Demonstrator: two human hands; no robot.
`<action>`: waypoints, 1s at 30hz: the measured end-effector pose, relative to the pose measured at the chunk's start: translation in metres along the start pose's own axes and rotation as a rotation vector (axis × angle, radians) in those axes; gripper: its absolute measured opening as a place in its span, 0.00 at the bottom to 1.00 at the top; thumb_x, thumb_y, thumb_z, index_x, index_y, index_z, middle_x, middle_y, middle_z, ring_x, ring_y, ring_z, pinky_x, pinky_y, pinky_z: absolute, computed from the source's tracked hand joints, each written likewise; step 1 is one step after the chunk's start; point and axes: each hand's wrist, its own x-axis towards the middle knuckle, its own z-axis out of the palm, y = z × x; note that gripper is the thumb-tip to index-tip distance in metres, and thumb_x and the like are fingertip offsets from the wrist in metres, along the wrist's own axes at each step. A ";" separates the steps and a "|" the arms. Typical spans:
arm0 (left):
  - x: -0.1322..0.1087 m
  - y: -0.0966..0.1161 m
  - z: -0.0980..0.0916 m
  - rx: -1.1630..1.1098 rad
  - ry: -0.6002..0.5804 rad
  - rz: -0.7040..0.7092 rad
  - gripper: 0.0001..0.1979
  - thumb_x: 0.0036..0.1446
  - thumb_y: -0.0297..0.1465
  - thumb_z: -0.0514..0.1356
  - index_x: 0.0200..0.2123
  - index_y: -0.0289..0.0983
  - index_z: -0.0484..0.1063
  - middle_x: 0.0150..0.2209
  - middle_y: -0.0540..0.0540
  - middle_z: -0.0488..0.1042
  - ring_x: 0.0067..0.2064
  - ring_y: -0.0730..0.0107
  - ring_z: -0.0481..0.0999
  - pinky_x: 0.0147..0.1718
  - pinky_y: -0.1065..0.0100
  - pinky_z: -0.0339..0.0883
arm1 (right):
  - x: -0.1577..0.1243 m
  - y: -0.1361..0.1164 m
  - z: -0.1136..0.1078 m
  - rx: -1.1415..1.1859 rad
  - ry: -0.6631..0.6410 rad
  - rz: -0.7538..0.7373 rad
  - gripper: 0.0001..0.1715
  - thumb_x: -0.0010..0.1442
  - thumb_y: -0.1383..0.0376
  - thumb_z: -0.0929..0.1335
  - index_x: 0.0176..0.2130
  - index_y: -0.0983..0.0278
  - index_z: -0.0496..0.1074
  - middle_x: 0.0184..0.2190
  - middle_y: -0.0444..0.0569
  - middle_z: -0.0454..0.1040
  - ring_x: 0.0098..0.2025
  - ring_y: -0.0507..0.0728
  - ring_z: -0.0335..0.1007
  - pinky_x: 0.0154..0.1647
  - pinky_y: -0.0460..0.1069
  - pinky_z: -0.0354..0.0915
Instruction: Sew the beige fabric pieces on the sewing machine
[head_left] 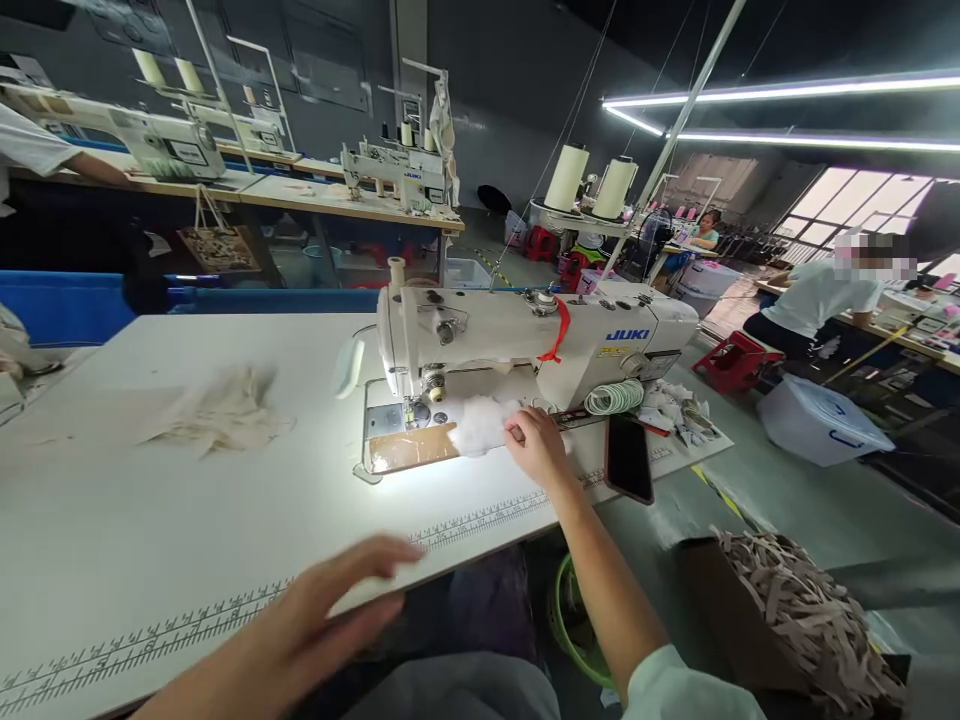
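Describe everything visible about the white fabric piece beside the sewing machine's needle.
The white fabric piece is small, soft and fuzzy-looking, bunched rather than flat. It lies on the sewing machine bed just right of the presser foot, its left edge meeting a brown strip, under bright light. The right hand rests fingertips on its right edge.

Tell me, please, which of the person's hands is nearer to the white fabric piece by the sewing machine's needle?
Right. The right hand touches the white fabric piece from its right side; the left hand is apart from it, over the near edge of the table.
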 end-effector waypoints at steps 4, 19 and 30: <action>0.104 0.028 0.020 -0.217 0.138 -0.001 0.22 0.67 0.46 0.58 0.62 0.50 0.68 0.63 0.44 0.72 0.65 0.54 0.73 0.63 0.53 0.73 | -0.009 -0.018 -0.016 0.341 0.069 -0.114 0.03 0.64 0.67 0.69 0.36 0.60 0.72 0.39 0.49 0.82 0.46 0.60 0.76 0.53 0.54 0.66; 0.119 -0.028 -0.063 0.060 0.066 -0.416 0.18 0.51 0.50 0.55 0.25 0.42 0.63 0.16 0.57 0.57 0.22 0.70 0.57 0.25 0.68 0.48 | 0.039 -0.105 0.042 0.379 -0.376 -0.021 0.12 0.61 0.68 0.70 0.47 0.61 0.73 0.30 0.41 0.74 0.31 0.53 0.70 0.33 0.47 0.63; 0.120 -0.052 -0.085 0.311 -0.006 -0.480 0.16 0.53 0.47 0.53 0.36 0.42 0.69 0.20 0.54 0.64 0.26 0.62 0.68 0.29 0.65 0.55 | 0.026 -0.103 0.045 -0.045 -0.254 -0.455 0.17 0.72 0.68 0.61 0.50 0.62 0.78 0.36 0.49 0.72 0.31 0.55 0.59 0.33 0.50 0.54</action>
